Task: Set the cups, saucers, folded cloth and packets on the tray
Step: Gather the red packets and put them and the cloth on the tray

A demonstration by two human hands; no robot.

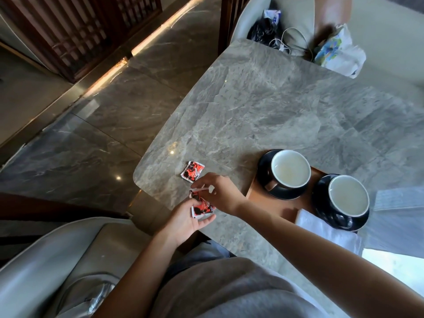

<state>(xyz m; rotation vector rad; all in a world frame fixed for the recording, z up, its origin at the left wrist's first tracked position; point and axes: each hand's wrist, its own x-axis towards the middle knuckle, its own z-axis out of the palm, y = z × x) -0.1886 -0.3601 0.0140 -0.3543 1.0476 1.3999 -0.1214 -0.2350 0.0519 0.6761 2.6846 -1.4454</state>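
A brown tray lies on the grey marble table. On it stand two dark cups with pale insides, each on a dark saucer. A folded white cloth lies at the tray's near edge. My left hand holds a red packet at the table's near left corner. My right hand pinches a second packet just above it. A third red packet lies loose on the table, left of the tray.
A pale chair stands at my near left, and the table's rounded corner is by my hands. On the far seat lie a black bag, white cables and a white plastic bag. A person's arm shows there.
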